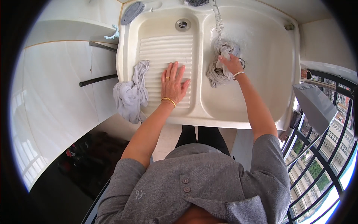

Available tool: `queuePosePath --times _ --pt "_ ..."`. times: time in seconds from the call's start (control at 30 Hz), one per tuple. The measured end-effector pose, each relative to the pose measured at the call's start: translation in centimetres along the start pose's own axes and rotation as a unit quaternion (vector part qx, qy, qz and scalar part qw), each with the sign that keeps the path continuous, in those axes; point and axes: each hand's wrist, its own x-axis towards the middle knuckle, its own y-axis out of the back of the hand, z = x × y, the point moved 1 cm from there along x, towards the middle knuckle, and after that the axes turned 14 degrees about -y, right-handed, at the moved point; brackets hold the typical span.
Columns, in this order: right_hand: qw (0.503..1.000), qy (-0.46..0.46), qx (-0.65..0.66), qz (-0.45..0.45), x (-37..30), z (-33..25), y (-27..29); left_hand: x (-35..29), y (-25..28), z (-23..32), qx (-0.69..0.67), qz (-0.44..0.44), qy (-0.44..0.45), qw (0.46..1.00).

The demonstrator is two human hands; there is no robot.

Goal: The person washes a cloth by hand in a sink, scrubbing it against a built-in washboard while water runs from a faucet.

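Observation:
My left hand [174, 83] lies flat on the ribbed washboard [156, 46] in the left part of the sink, fingers stretched out and nothing in them. In the right basin [268, 86], my right hand [232, 64] is closed on a wet, bunched grey cloth [218, 74]. A stream of water [217, 20] falls onto that cloth from above. Left of my left hand, a light grey garment [130, 93] hangs crumpled over the sink's left rim, one end resting on the washboard.
A grey scrubbing brush [132, 13] rests at the far left corner. Beyond the washboard is a round drain [183, 25]. A dark scouring pad [197, 2] sits at the back edge. Black window bars [317, 160] and a grey dustpan-like piece [315, 106] are at the right.

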Motion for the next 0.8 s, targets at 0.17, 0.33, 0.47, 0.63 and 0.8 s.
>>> queuePosePath --times 0.17,0.33,0.47,0.63,0.8 --pt "0.848 0.063 0.512 -0.124 -4.6 -9.7 11.5 -0.8 -0.2 -0.3 0.007 -0.011 0.011 1.0" --pt "0.925 0.165 0.336 -0.068 -10.0 -14.8 20.2 -0.2 -0.1 0.1 -0.005 0.004 0.004 1.0" --pt "0.966 0.246 0.066 0.041 -11.0 -15.7 17.7 -0.4 -0.1 0.1 -0.006 0.006 0.006 1.0" --pt "0.938 0.182 -0.28 0.094 -1.4 -4.6 2.0 0.1 0.0 0.3 -0.011 0.006 0.001 1.0" --pt "0.888 0.039 -0.427 0.168 -1.7 1.2 -8.3 -0.1 0.1 -0.1 -0.024 0.031 0.0 0.999"
